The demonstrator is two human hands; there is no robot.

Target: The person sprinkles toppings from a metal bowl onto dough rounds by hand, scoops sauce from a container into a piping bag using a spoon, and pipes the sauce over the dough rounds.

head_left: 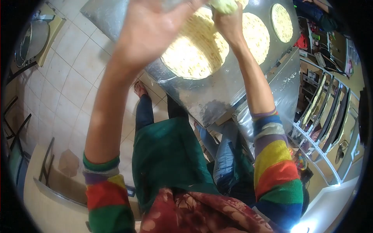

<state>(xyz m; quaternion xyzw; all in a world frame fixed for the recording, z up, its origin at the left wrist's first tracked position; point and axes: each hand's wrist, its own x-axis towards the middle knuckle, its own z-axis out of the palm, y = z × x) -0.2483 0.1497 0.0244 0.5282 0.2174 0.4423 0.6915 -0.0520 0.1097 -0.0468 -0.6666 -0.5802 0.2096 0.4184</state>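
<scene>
My left hand (153, 33) is raised close to the camera, over the left side of a large round flat base with pale shredded topping (194, 58). Its thumb stretches right; the other fingers are cut off by the top edge, and a pale patch beside them is too blurred to name. My right hand (230, 25) is closed around a pale green, soft-looking bundle (224, 6), partly out of view. Behind that wrist lies a second topped round base (256, 37). A smaller topped base (282, 23) sits farther right.
The bases lie on a metal table (186, 91) with a near corner pointing at me. A rack of trays (326, 112) stands at right. Another person's jeans (225, 155) show beside my green apron. A round pan-like machine (33, 42) is at far left.
</scene>
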